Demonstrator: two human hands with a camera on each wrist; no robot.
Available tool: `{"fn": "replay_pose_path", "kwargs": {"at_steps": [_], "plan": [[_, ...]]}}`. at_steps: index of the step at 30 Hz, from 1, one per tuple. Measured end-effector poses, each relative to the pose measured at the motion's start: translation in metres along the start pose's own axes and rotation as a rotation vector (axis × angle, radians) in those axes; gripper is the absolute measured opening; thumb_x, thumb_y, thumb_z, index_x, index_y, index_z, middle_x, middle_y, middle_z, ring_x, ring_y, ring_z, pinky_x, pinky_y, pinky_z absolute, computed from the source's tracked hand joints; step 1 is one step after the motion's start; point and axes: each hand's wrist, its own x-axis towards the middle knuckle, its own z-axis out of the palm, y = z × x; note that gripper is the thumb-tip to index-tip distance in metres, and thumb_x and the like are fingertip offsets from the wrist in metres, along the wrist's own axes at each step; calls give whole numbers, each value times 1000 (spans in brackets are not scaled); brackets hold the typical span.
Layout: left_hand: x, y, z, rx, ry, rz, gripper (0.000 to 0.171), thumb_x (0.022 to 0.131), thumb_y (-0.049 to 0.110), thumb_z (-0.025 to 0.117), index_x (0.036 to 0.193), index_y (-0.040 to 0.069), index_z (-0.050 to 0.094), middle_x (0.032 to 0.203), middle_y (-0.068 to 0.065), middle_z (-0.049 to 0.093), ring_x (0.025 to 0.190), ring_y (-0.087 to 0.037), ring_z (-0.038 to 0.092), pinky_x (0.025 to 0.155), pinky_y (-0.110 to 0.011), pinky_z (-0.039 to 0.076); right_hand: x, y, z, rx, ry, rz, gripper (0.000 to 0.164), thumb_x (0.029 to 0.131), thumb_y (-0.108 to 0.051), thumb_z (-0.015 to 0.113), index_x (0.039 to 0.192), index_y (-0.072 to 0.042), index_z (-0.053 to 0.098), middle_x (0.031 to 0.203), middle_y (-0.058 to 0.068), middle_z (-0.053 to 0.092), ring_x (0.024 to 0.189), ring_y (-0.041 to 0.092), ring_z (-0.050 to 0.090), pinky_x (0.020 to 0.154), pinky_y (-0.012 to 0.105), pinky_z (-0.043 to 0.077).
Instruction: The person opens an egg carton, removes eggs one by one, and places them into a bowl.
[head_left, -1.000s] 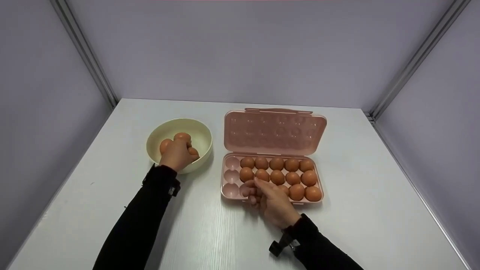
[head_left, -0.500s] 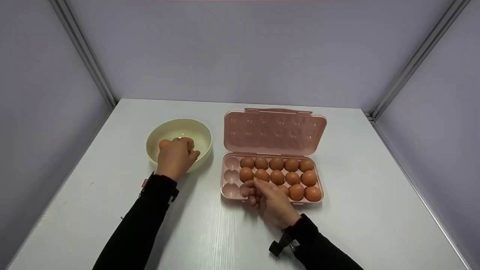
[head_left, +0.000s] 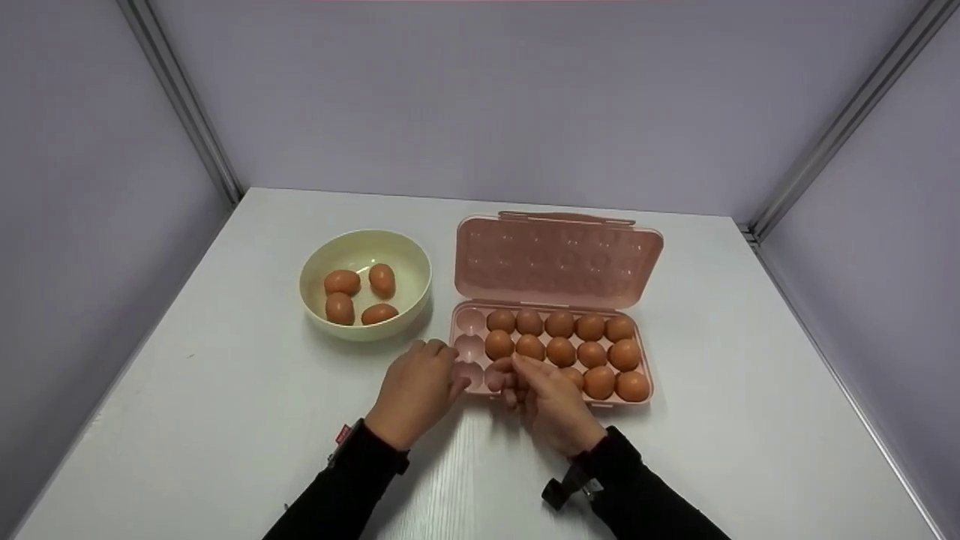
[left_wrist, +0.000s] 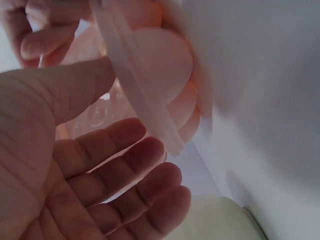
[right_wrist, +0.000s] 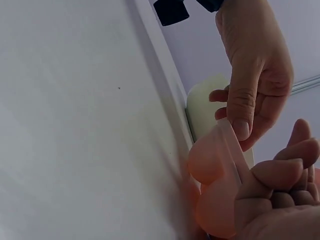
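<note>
My left hand (head_left: pixel 416 390) is at the left front corner of a pink egg carton (head_left: pixel 459 330), holding no egg. In the left wrist view its thumb tip (left_wrist: pixel 107 70) is right at the carton's rim and the other fingers are extended. My right hand (head_left: pixel 555 405) lies over the carton's front edge, fingers loosely bent, nothing in its grasp, hiding part of the front row. Brown eggs (head_left: pixel 560 351) fill most cups; the left column has none. In the pale yellow bowl (head_left: pixel 405 251) to the left lie several brown eggs (head_left: pixel 382 280).
The carton's lid (head_left: pixel 555 259) stands open, leaning back behind the tray. Everything rests on a white table (head_left: pixel 225 360), with pale walls (head_left: pixel 480 105) behind and at both sides.
My left hand has come out of the bowl and moved right and nearer to the carton, leaving the eggs in the bowl. The right hand stays in place; the head view has shifted slightly.
</note>
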Motion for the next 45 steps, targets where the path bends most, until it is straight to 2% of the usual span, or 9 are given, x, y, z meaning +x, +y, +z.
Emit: {"fn": "replay_pose_path", "kwargs": {"at_steps": [7,11,17,22,27,34,38,42,45], "plan": [[-5,3,6,4,33,-17,26,87,28,87,93,7,73,89,-8,71,82,-29,65,69,-42,55,-9,-17,2,-164,-17,-57,32,113,-33,54,114,-7,73,98,0,77,79,10,59,74,22,49],[-3,4,6,-41,55,-8,25,86,28,88,90,7,73,89,-7,71,82,-29,66,69,-41,55,-15,-45,4,-558,30,-280,27,107,-26,66,119,-1,70,100,4,76,82,12,62,75,23,53],[-2,5,7,-48,86,-16,25,83,26,90,88,8,73,89,-6,70,83,-27,68,69,-41,56,8,-72,6,-1297,121,-573,28,100,-23,77,126,-14,74,116,6,76,99,21,70,88,36,60],[-3,6,9,-38,92,6,26,82,26,90,88,8,72,87,-6,69,80,-28,68,66,-42,56,33,-61,4,-1609,92,-686,17,94,-17,81,108,-12,73,104,5,73,98,28,70,87,45,59],[-3,5,10,-42,106,1,26,81,26,90,85,9,70,85,-5,68,79,-27,67,65,-41,55,42,-53,10,-1763,115,-714,14,88,-15,84,95,-13,71,101,6,74,96,34,71,84,48,58],[-3,3,9,-37,124,-4,27,79,27,91,83,10,69,86,-4,67,78,-26,67,64,-40,54,46,-50,14,-1852,145,-612,15,85,-14,82,94,-14,69,92,9,76,93,39,68,77,52,55],[-3,3,9,-37,94,-17,28,81,28,90,90,9,72,87,-5,68,79,-27,67,65,-41,55,41,-52,12,-1762,161,-641,24,87,-19,83,106,-13,71,90,10,74,90,36,69,78,51,56],[-6,3,7,-102,85,-43,38,85,28,90,109,4,72,97,-9,73,90,-28,71,75,-42,60,24,-56,11,-1431,127,-520,39,94,-30,82,128,-16,71,101,5,76,85,23,68,77,38,57],[-7,4,4,-217,184,-3,54,84,28,90,125,2,67,110,-12,74,102,-27,74,87,-41,62,11,-55,10,-1066,95,-368,42,99,-39,77,134,-17,70,105,-2,75,85,11,65,76,26,55]]}}
